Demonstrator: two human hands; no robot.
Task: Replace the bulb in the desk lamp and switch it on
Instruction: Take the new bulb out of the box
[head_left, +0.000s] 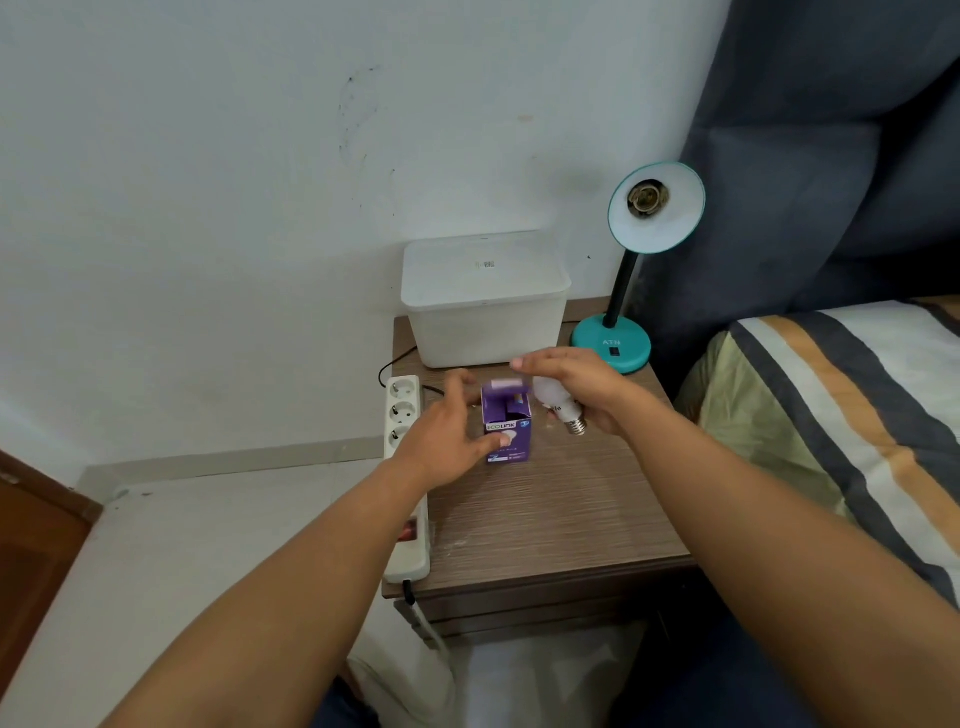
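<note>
A teal desk lamp (623, 332) stands at the back right of the wooden bedside table (561, 519). Its shade faces me and its socket (647, 196) holds no bulb. A purple bulb box (506, 423) stands upright mid-table with its top flap open. My right hand (582, 387) grips a white bulb (556, 402) just right of the box, screw base pointing down toward me. My left hand (447, 431) is against the box's left side, thumb on its front, fingers spread.
A white lidded plastic container (485, 301) sits at the back of the table. A white power strip (402, 467) lies along the table's left edge, cable hanging off the front. A striped bed (841, 415) and dark headboard border the right side.
</note>
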